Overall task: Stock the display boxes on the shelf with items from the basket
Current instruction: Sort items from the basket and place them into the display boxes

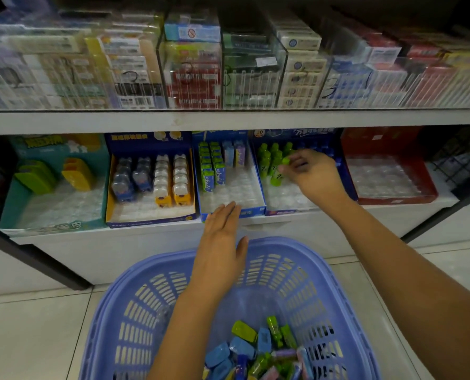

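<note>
- Your right hand [310, 171] reaches into the right blue display box [283, 212] on the lower shelf [118, 242]. Its thumb and forefinger are pinched on a green item [285, 160] at the edge of the green rows standing in that box.
- Your left hand [223, 229] lies flat, fingers straight and together, and holds nothing. Its fingertips are at the front rim of the middle blue display box [253, 209].
- The middle blue display box holds upright green packets at its rear left, with pale blue and lilac packets just beside them.
- The basket [151, 270], lilac-blue with slotted walls, stands on the tiled floor [36, 338] just in front of the lower shelf. Your left forearm crosses above it.
- Loose items [255, 349] in blue, green, lilac and pink lie heaped in the bottom of the basket.
- Left of the middle box stand a yellow-edged display box [148, 219] with rows of bear-shaped pieces and a teal display box [50, 229] with green and orange pieces.
- A red display box [393, 200] stands at the right end of the row.
- The upper shelf [228, 119] carries clear bins of stacked packets, and their print is too blurred to read.
</note>
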Action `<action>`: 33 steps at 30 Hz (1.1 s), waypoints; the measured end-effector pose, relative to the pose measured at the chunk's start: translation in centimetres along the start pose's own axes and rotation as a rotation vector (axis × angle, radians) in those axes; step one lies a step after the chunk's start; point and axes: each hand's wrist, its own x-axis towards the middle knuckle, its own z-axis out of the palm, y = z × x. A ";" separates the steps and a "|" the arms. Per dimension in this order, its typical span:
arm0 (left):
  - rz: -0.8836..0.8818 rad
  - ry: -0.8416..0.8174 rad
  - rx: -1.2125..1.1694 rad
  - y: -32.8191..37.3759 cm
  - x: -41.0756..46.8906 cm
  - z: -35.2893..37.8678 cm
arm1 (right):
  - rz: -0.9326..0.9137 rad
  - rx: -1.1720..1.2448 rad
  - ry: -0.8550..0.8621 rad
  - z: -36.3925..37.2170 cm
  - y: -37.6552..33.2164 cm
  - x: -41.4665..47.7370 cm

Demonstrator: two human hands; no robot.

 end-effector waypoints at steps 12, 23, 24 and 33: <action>0.040 0.029 -0.038 -1.0 0.1 0.4 | -0.039 -0.223 -0.111 3.4 1.1 3.6; 0.030 0.011 -0.183 0.0 -1.0 0.0 | 0.036 -0.232 -0.139 3.4 0.6 2.2; 0.044 0.047 -0.203 -0.1 -1.4 0.1 | 0.007 -0.246 -0.078 3.1 0.3 1.4; -0.313 -0.669 -0.024 -5.8 -6.8 8.5 | 0.167 -0.525 -0.783 7.1 3.7 -12.0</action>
